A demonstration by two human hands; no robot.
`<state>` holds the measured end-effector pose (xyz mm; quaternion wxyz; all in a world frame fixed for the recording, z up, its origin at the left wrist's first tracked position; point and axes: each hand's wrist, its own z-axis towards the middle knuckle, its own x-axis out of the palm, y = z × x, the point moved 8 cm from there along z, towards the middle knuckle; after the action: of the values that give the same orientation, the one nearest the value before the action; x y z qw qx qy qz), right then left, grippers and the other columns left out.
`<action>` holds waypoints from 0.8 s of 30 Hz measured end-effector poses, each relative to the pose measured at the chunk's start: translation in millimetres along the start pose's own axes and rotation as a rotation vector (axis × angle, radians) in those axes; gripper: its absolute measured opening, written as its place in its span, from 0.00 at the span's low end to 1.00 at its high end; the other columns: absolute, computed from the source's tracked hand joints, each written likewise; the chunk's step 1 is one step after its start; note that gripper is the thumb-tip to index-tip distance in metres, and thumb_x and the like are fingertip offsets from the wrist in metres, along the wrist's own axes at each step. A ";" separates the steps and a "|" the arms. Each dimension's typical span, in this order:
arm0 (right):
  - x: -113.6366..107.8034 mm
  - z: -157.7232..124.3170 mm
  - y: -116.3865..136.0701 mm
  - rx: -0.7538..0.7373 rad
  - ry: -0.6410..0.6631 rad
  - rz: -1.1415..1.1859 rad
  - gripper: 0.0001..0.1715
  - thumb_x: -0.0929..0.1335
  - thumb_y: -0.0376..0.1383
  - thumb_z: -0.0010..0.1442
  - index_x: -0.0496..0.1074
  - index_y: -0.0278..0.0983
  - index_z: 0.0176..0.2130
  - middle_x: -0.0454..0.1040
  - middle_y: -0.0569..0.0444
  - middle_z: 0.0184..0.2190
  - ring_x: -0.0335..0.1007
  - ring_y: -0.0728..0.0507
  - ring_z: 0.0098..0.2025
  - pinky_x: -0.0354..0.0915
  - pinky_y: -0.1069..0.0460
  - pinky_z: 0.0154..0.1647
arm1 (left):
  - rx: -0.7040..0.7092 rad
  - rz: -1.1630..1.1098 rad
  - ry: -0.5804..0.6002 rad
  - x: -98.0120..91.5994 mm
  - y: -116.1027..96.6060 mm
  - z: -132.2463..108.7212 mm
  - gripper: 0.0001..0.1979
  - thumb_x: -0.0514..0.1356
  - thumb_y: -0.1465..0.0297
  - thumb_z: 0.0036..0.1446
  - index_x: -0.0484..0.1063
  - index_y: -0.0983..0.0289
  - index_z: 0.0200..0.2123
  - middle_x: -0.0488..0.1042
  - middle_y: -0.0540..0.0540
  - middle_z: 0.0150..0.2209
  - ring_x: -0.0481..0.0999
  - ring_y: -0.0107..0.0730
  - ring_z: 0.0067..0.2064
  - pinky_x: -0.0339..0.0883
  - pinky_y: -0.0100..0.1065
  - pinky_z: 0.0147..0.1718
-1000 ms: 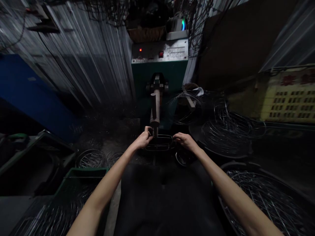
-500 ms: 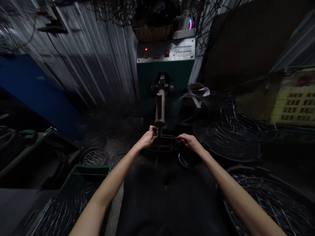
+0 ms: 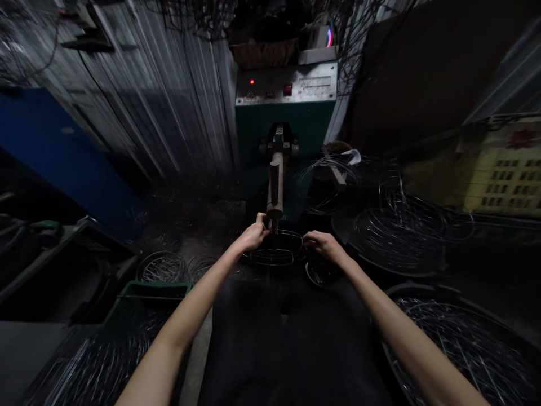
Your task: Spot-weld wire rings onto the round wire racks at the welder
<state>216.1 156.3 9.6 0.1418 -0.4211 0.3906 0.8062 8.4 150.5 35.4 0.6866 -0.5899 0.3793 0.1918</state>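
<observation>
A thin wire frame [image 3: 275, 257] with curved loops lies between my two hands, under the end of the machine's arm [image 3: 275, 194]. My left hand [image 3: 254, 234] is closed at the frame's left side, close to the machine's tip, its thumb raised. On the other side, my right hand [image 3: 322, 242] pinches the right edge of the frame. The green machine [image 3: 285, 127] stands straight ahead, with a red light lit on its metal panel [image 3: 304, 84]. Dim light hides the fine detail where the wire meets the machine's tip.
To the right, a round black tub [image 3: 406, 265] and a nearer one [image 3: 465, 349] hold bent wire. Wire pieces fill the area around a green crate [image 3: 158, 287] at left. A yellow crate [image 3: 507, 169] stands far right, a blue panel [image 3: 54, 141] far left.
The wire frame has shifted slightly and more of its left end shows beneath my left hand. My left hand has tilted a little; my right hand stays almost still.
</observation>
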 end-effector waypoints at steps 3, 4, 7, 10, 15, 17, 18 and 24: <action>2.7 -0.6 -4.3 0.023 -0.023 0.062 0.10 0.64 0.39 0.58 0.72 0.38 0.37 0.73 0.52 0.32 0.69 0.46 0.33 0.63 0.53 0.35 | -0.018 0.005 0.019 -1.1 -2.1 -1.4 0.24 0.52 0.67 0.57 0.48 0.66 0.54 0.68 0.53 0.33 0.70 0.31 0.33 0.62 0.31 0.35; 3.3 -0.8 -5.3 0.033 -0.029 0.076 0.10 0.64 0.39 0.58 0.72 0.38 0.37 0.73 0.52 0.32 0.69 0.46 0.33 0.63 0.53 0.35 | -0.026 0.012 0.022 -2.1 -2.7 -1.8 0.24 0.52 0.67 0.57 0.48 0.65 0.54 0.69 0.53 0.33 0.70 0.31 0.34 0.62 0.31 0.35; 2.5 -1.9 -5.6 0.058 -0.038 0.091 0.10 0.65 0.38 0.57 0.72 0.36 0.36 0.72 0.52 0.31 0.68 0.47 0.31 0.63 0.53 0.34 | -0.048 0.035 0.027 -5.9 -4.6 -1.4 0.23 0.51 0.67 0.57 0.47 0.65 0.53 0.69 0.53 0.34 0.70 0.31 0.33 0.63 0.32 0.36; -5.1 -4.1 -2.0 0.060 -0.071 0.094 0.08 0.65 0.36 0.57 0.72 0.36 0.35 0.72 0.53 0.30 0.68 0.48 0.31 0.63 0.54 0.34 | -0.033 0.019 0.037 -8.2 -6.2 -0.6 0.22 0.51 0.67 0.57 0.47 0.66 0.52 0.69 0.52 0.33 0.70 0.31 0.32 0.64 0.33 0.35; -25.1 -9.6 7.5 0.040 -0.143 0.018 0.08 0.64 0.35 0.58 0.72 0.36 0.35 0.71 0.53 0.30 0.67 0.48 0.32 0.62 0.54 0.35 | 0.030 -0.125 0.032 -7.3 0.0 -7.3 0.19 0.51 0.66 0.57 0.50 0.62 0.50 0.72 0.51 0.35 0.71 0.29 0.34 0.65 0.32 0.37; -29.2 -10.6 14.2 0.032 -0.133 -0.016 0.07 0.64 0.35 0.59 0.72 0.37 0.36 0.71 0.53 0.31 0.67 0.48 0.32 0.62 0.54 0.34 | 0.023 -0.143 -0.089 -16.0 5.1 -12.9 0.15 0.53 0.65 0.56 0.56 0.62 0.46 0.73 0.52 0.37 0.72 0.29 0.36 0.65 0.32 0.38; -29.8 -10.7 18.8 0.030 -0.119 -0.034 0.07 0.64 0.35 0.59 0.72 0.37 0.36 0.71 0.52 0.32 0.67 0.48 0.32 0.62 0.55 0.34 | 0.011 -0.131 -0.190 -24.1 6.6 -17.0 0.13 0.54 0.64 0.56 0.60 0.62 0.44 0.73 0.52 0.37 0.72 0.29 0.36 0.65 0.32 0.38; -17.1 -2.6 57.7 0.045 0.006 -0.268 0.10 0.62 0.33 0.61 0.71 0.39 0.39 0.71 0.52 0.37 0.67 0.48 0.36 0.58 0.56 0.32 | 0.121 0.099 -0.588 -56.3 -28.8 -48.6 0.11 0.53 0.63 0.59 0.71 0.63 0.35 0.73 0.54 0.35 0.72 0.31 0.37 0.65 0.31 0.39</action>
<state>195.7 118.3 51.7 0.2566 -0.4686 0.3491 0.7699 -21.4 107.8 95.7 0.7907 -0.4478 0.2032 0.3648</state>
